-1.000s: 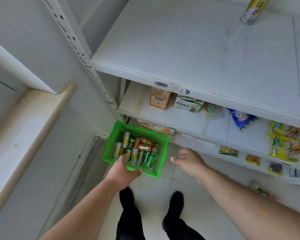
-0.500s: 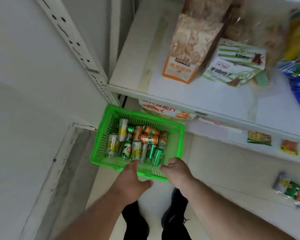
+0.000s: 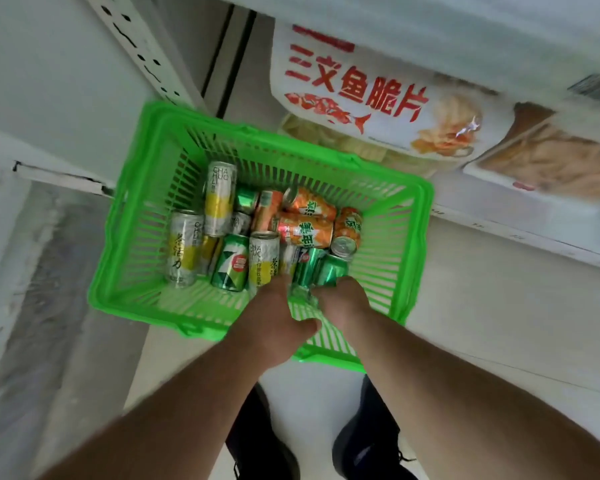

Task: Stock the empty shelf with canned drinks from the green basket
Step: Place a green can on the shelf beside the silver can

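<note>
Down inside the green basket (image 3: 125, 289) on the floor, both hands reach among the cans, the left hand (image 3: 274, 318) and right hand (image 3: 343, 303) touching green cans (image 3: 321, 271), fingers hidden, grip unclear.

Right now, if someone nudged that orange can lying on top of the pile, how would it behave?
The orange can lies on its side across other cans, so it would probably roll or slide off. Its shiny metal skin looks smooth, likely a bit slippery. It appears unopened, so probably heavy for its size. The green basket walls should stop it.
</note>
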The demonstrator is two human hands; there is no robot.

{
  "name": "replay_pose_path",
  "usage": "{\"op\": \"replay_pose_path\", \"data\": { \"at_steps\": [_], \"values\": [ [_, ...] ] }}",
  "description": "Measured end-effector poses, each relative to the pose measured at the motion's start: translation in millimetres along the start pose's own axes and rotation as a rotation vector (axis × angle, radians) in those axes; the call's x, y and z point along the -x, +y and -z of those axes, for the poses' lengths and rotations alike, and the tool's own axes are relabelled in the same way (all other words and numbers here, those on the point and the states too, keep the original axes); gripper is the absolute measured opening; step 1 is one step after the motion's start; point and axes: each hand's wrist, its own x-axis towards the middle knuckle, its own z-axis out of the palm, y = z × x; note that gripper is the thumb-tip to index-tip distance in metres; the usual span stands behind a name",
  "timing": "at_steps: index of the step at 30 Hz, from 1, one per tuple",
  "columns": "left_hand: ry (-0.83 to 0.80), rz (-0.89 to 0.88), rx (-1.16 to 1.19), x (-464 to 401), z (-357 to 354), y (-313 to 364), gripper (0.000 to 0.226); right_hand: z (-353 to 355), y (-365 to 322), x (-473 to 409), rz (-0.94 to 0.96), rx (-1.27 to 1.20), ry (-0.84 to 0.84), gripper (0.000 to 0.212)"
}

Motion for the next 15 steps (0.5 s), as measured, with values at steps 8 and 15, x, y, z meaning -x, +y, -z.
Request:
{"op": "replay_pose_path", "data": {
  "at_steps": [8,15],
  "values": [
    [-0.006,-0.029,0.022,-36,-8,-20,0.093,-27,3,-54,-0.102,0.041,0.039,0.083],
    [0.004,-0.033,0.001,-45,-17,-30,0.095,-39,12,-66,-0.120,-0.040,0.180,0.077]
  ]
}}
